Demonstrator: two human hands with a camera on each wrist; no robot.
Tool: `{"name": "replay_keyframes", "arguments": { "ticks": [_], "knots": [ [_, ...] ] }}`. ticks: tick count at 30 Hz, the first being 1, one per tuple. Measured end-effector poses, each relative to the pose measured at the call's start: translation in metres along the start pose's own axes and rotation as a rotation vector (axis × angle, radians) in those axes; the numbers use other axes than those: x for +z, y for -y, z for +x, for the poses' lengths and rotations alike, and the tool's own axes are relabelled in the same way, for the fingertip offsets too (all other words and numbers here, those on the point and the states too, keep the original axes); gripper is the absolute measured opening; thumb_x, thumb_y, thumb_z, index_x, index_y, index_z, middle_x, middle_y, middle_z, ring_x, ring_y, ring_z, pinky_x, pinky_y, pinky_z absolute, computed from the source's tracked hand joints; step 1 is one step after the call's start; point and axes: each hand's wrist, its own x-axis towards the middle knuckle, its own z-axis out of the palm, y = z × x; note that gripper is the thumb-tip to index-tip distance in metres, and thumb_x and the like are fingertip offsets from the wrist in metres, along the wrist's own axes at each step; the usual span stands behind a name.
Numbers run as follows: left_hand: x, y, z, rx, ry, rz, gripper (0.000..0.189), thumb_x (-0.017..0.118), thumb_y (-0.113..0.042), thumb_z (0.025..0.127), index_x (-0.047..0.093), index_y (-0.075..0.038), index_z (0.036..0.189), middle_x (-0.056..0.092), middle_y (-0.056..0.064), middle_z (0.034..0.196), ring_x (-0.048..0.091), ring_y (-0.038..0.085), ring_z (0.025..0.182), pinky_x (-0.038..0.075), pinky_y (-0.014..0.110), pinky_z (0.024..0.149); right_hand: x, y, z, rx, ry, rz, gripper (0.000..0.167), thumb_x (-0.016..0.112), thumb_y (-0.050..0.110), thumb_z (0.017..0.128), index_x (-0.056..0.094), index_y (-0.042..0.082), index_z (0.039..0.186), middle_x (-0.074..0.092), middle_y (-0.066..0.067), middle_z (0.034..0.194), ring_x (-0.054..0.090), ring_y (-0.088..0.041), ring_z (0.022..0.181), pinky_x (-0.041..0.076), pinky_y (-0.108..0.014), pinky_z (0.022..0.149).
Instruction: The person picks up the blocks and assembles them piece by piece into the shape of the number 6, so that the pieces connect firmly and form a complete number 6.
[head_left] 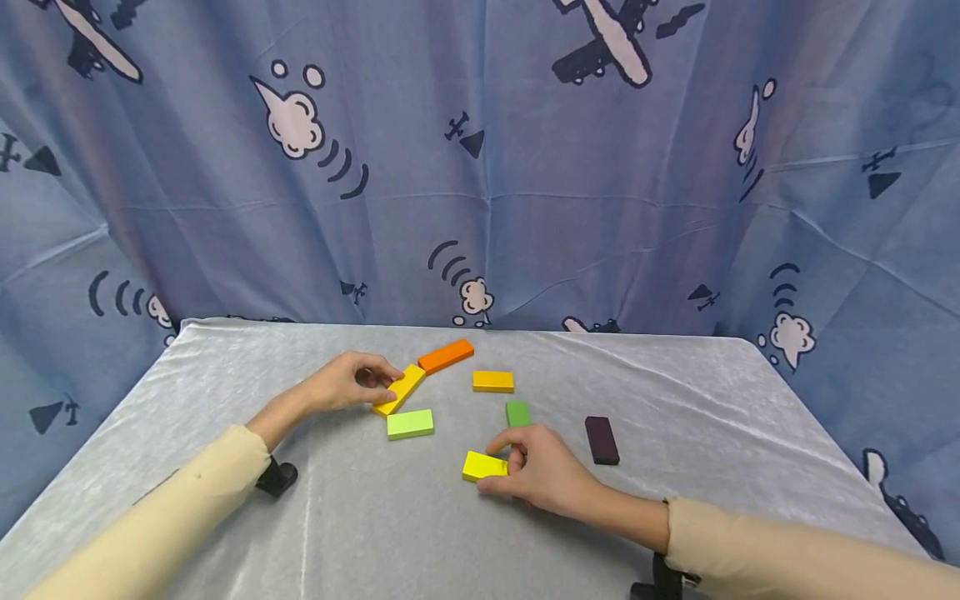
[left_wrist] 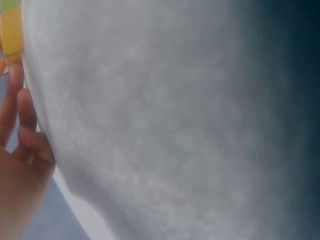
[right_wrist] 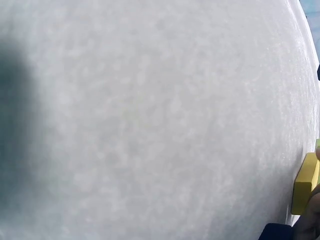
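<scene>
1 deep-yellow block (head_left: 407,386) sits pinched between the left fingers (head_left: 380,364) — 1 bright-yellow block (head_left: 482,467) between the right fingers (head_left: 512,435).

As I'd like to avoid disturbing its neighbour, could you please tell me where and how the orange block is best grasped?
I would pinch the orange block from above, across its narrow width, towards its right end. It lies flat with its long sides looking free, while its left end sits right by the yellow block held by the left hand, probably making that end awkward.
</scene>
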Motion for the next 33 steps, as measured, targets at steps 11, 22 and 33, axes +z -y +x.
{"name": "replay_keyframes", "arguments": {
  "ticks": [11, 22, 33],
  "knots": [
    [0.000, -0.002, -0.001, 0.017, 0.000, -0.004, 0.026, 0.078, -0.011, 0.092, 0.075, -0.001, 0.116, 0.072, 0.005, 0.105, 0.063, 0.021, 0.093, 0.053, 0.034, 0.083, 0.002, 0.003, 0.003, -0.002, 0.003, -0.049, 0.024, 0.091, 0.014, 0.077, 0.076, 0.007, 0.095, 0.052, 0.006, 0.056, 0.046, -0.006, 0.050, 0.038, -0.022, 0.047],
    [-0.001, -0.002, -0.001, 0.022, 0.004, -0.016, 0.027, 0.078, -0.012, 0.092, 0.074, 0.000, 0.117, 0.071, 0.006, 0.106, 0.063, 0.022, 0.094, 0.053, 0.034, 0.082, 0.003, 0.004, 0.008, 0.015, -0.010, -0.048, 0.025, 0.091, 0.016, 0.077, 0.076, 0.008, 0.096, 0.051, 0.006, 0.056, 0.045, -0.006, 0.051, 0.036, -0.022, 0.048],
    [-0.001, -0.002, -0.001, 0.013, 0.008, -0.019, 0.028, 0.077, -0.012, 0.093, 0.074, 0.000, 0.117, 0.071, 0.006, 0.107, 0.063, 0.022, 0.094, 0.053, 0.035, 0.082, 0.004, 0.006, 0.017, -0.013, -0.058, -0.064, 0.025, 0.090, 0.020, 0.079, 0.078, 0.010, 0.099, 0.047, 0.007, 0.057, 0.043, -0.007, 0.053, 0.034, -0.022, 0.049]
  ]
}}
